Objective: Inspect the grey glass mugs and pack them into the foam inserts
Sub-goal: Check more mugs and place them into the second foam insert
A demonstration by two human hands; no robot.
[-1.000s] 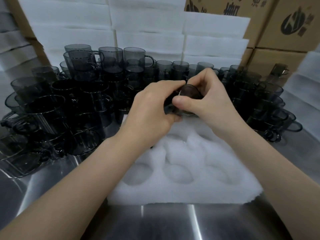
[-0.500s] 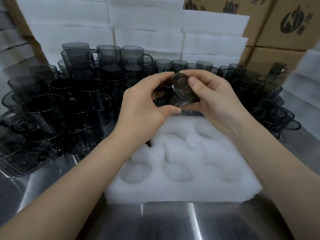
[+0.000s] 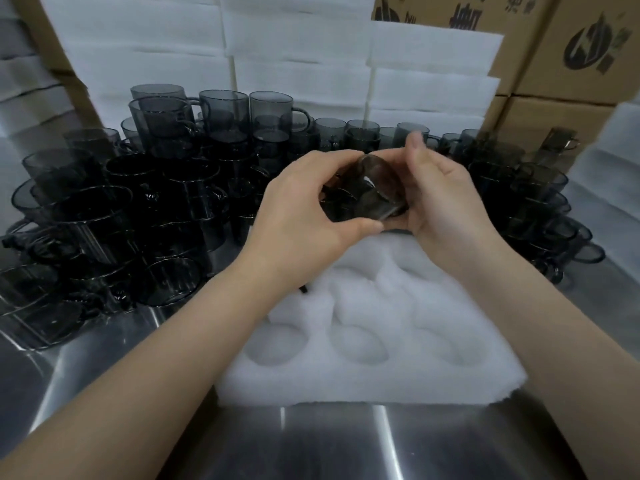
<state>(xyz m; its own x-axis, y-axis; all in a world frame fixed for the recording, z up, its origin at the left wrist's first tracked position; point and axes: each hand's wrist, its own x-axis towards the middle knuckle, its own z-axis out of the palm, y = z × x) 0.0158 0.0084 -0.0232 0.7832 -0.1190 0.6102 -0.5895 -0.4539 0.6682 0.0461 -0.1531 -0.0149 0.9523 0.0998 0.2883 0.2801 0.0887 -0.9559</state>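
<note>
Grey glass mug (image 3: pixel 374 192), tipped on its side, gripped btwn curled left hand (image 3: pixel 304 209) & cupping right hand (image 3: pixel 446 199), directly above foam insert (image 3: pixel 381 382) far pockets.

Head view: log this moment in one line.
step: inspect | left hand, right hand: gripping one grey mug, tilted, above foam insert | visible pockets: empty

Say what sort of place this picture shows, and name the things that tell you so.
Probably a packing station in a factory or warehouse: dozens of grey glass mugs crowd a steel table, a foam insert with empty pockets lies in front, and printed cartons and foam sheets are stacked behind.
</note>
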